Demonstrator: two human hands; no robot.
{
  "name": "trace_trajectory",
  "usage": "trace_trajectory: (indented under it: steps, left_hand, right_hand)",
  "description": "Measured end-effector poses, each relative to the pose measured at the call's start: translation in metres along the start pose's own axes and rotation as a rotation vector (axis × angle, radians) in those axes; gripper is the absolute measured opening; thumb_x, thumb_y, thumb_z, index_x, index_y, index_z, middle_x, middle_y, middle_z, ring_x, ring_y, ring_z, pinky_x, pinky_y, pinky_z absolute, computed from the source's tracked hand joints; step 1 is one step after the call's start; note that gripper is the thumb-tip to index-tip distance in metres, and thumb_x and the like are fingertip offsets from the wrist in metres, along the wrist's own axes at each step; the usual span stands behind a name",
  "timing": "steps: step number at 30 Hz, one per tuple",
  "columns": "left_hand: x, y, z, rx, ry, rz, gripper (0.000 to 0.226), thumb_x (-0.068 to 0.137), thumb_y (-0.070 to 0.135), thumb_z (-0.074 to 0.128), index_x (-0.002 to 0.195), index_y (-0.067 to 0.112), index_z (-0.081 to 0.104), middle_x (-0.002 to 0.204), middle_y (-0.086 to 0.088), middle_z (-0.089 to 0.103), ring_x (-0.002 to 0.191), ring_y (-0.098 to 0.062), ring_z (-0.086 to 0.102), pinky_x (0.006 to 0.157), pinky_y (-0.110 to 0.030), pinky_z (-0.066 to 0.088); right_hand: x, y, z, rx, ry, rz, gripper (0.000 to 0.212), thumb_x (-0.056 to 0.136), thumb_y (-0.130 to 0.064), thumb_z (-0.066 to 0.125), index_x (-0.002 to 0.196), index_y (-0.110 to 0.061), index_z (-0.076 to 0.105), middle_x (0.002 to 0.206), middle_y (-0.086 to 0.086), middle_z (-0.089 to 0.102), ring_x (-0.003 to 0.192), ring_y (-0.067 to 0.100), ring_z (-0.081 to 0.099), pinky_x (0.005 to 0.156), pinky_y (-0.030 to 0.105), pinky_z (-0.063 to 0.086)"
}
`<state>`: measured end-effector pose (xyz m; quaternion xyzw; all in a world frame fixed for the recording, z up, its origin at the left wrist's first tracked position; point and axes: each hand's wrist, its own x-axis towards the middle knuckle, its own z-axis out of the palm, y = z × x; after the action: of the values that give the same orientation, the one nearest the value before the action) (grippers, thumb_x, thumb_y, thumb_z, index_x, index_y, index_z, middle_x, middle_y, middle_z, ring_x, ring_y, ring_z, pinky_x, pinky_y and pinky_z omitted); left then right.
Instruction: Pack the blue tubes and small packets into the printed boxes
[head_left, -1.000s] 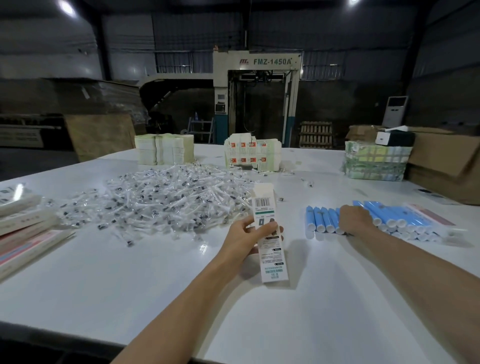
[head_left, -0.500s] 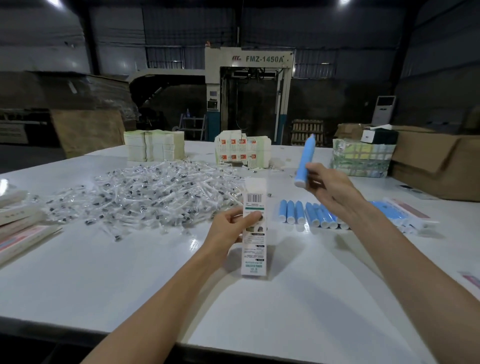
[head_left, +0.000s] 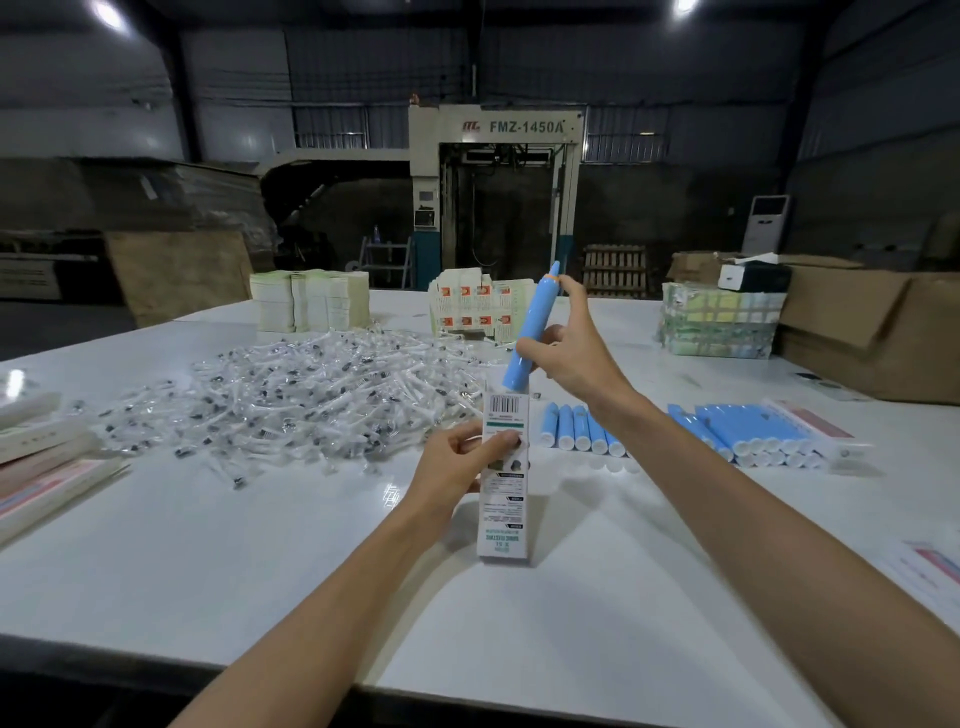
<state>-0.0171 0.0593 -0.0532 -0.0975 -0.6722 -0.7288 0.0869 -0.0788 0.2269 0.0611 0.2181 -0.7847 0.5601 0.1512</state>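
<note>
The left hand grips an upright box on the table; the right hand grips a tilted blue tube at its mouth. The tilt risks snagging the rim, likely tipping the box.

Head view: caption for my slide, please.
Right hand holds a blue tube at the top of a box the left hand grips.

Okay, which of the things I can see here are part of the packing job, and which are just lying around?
In the job: blue tube in the right hand, printed box in the left hand, row of blue tubes, pile of small packets.
Lying about: cardboard cartons, wrapped bundle, big machine at the back.
</note>
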Motion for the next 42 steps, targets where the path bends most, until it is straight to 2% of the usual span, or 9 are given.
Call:
trace_trajectory:
  steps: [3, 11, 15, 19, 24, 27, 35, 37, 42]
  left_hand:
    - [0.001, -0.001, -0.001, 0.02, 0.002, 0.001, 0.016, 0.09, 0.034, 0.085, 0.107, 0.034, 0.084, 0.106, -0.005, 0.084, 0.097, -0.024, 0.081, 0.082, -0.04, 0.065]
    - [-0.001, -0.001, 0.001, 0.023, -0.007, -0.013, 0.027, 0.094, 0.032, 0.083, 0.119, 0.023, 0.08, 0.108, -0.006, 0.083, 0.102, -0.03, 0.08, 0.089, -0.047, 0.064]
    - [-0.002, -0.001, 0.0, 0.016, 0.0, -0.03, 0.024, 0.095, 0.032, 0.082, 0.117, 0.022, 0.081, 0.107, -0.008, 0.083, 0.101, -0.031, 0.08, 0.087, -0.045, 0.063]
    - [-0.005, -0.005, 0.005, 0.001, -0.01, -0.082, 0.023, 0.096, 0.034, 0.081, 0.116, 0.023, 0.082, 0.105, -0.01, 0.083, 0.096, -0.029, 0.08, 0.086, -0.041, 0.063]
    - [-0.004, -0.011, 0.011, -0.051, 0.005, -0.158, 0.027, 0.095, 0.033, 0.082, 0.117, 0.016, 0.081, 0.106, -0.014, 0.083, 0.102, -0.037, 0.079, 0.091, -0.046, 0.065]
    - [-0.007, -0.015, 0.012, -0.136, -0.021, -0.19, 0.029, 0.094, 0.03, 0.083, 0.112, 0.007, 0.082, 0.107, -0.019, 0.081, 0.096, -0.036, 0.08, 0.08, -0.04, 0.066]
    - [-0.005, -0.022, 0.008, -0.149, -0.035, -0.24, 0.021, 0.092, 0.018, 0.077, 0.099, 0.0, 0.07, 0.078, -0.012, 0.074, 0.057, -0.017, 0.07, 0.048, -0.021, 0.049]
    - [-0.003, -0.027, 0.006, -0.11, -0.058, -0.217, 0.008, 0.095, 0.008, 0.069, 0.088, 0.005, 0.071, 0.074, -0.008, 0.075, 0.057, -0.014, 0.071, 0.049, -0.02, 0.049]
    - [0.002, -0.034, 0.004, -0.055, -0.086, -0.184, 0.031, 0.093, -0.011, 0.056, 0.076, 0.01, 0.071, 0.069, -0.007, 0.071, 0.059, -0.014, 0.069, 0.052, -0.021, 0.05]
  right_hand:
    - [0.0, 0.002, -0.005, -0.059, -0.036, 0.035, 0.071, 0.095, -0.024, 0.071, 0.14, -0.05, 0.023, 0.101, 0.007, 0.074, 0.08, 0.017, 0.074, 0.062, 0.018, 0.049]
    - [-0.006, 0.012, 0.001, -0.211, -0.122, 0.054, 0.022, 0.098, -0.03, 0.066, 0.116, -0.021, 0.056, 0.106, 0.0, 0.068, 0.096, 0.018, 0.064, 0.077, 0.034, 0.054]
    - [-0.018, 0.026, 0.004, -0.299, -0.162, 0.028, 0.022, 0.095, -0.034, 0.069, 0.102, -0.015, 0.061, 0.103, 0.001, 0.069, 0.099, 0.022, 0.067, 0.086, 0.048, 0.057]
    - [-0.029, 0.034, 0.003, -0.477, -0.153, -0.042, 0.025, 0.103, -0.036, 0.06, 0.095, -0.014, 0.069, 0.097, 0.002, 0.067, 0.089, 0.025, 0.066, 0.072, 0.047, 0.058]
    - [-0.032, 0.027, 0.014, -0.675, 0.033, -0.311, 0.025, 0.107, -0.031, 0.052, 0.121, -0.015, 0.066, 0.11, -0.002, 0.062, 0.091, 0.016, 0.061, 0.082, 0.039, 0.052]
    - [-0.014, 0.008, 0.041, -0.638, -0.051, -0.417, 0.024, 0.105, -0.02, 0.056, 0.128, -0.015, 0.062, 0.109, -0.002, 0.064, 0.092, 0.014, 0.06, 0.082, 0.034, 0.053]
    - [0.045, 0.006, 0.145, -0.897, -0.471, -0.283, 0.018, 0.1, 0.001, 0.047, 0.11, -0.002, 0.062, 0.108, 0.016, 0.066, 0.099, 0.036, 0.064, 0.084, 0.048, 0.053]
    - [0.054, 0.018, 0.16, -0.937, -0.49, -0.239, 0.021, 0.099, 0.003, 0.049, 0.116, -0.001, 0.062, 0.114, 0.018, 0.066, 0.103, 0.037, 0.064, 0.085, 0.045, 0.053]
    - [0.06, 0.049, 0.173, -0.892, -0.435, -0.223, 0.012, 0.095, 0.005, 0.05, 0.092, -0.003, 0.058, 0.098, 0.016, 0.066, 0.086, 0.032, 0.061, 0.064, 0.036, 0.039]
